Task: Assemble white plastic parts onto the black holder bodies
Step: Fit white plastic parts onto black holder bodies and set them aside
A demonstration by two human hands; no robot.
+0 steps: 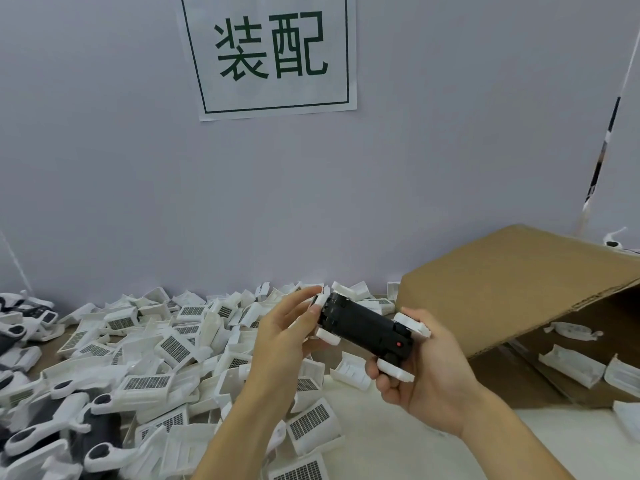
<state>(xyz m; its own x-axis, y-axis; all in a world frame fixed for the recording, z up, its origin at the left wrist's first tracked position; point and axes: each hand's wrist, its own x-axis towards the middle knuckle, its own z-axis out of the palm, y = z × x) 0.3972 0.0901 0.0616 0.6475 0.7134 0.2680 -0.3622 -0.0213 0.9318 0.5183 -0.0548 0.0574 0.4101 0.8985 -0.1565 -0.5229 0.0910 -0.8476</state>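
Right hand (424, 370) clenched round black holder body (365, 323) as brace, left hand (287, 329) fingers (304, 296) pinching white part (320, 299) onto far end, probably mid-seating.

- The left hand (287, 332) is raised with the palm turned to the right, and its fingers are stretched forward.
- The right hand (420, 368) is cupped with the fingers curled, and both forearms are bare.
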